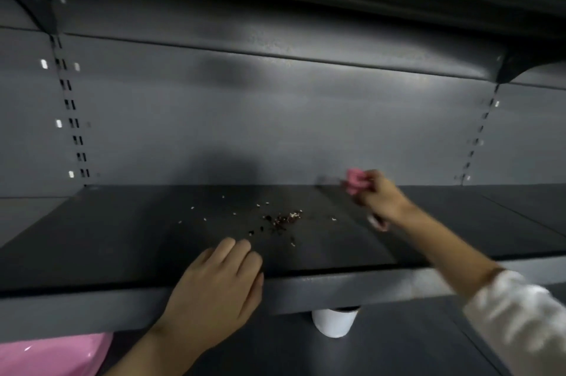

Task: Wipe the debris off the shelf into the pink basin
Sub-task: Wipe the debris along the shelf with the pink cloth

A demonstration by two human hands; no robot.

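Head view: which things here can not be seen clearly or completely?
- Pink basin: head view, cut off by the bottom-left corner of the frame and hidden partly by the shelf edge.
- White cup: its top is hidden behind the shelf's front lip.
- Pink cloth: blurred by motion and partly covered by the right hand.
- Debris: too small to identify.

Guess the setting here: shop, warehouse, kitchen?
Probably a shop aisle: an empty dark metal gondola shelf, slotted uprights on the back panel, and another bracket-hung shelf above. Could be a stockroom.
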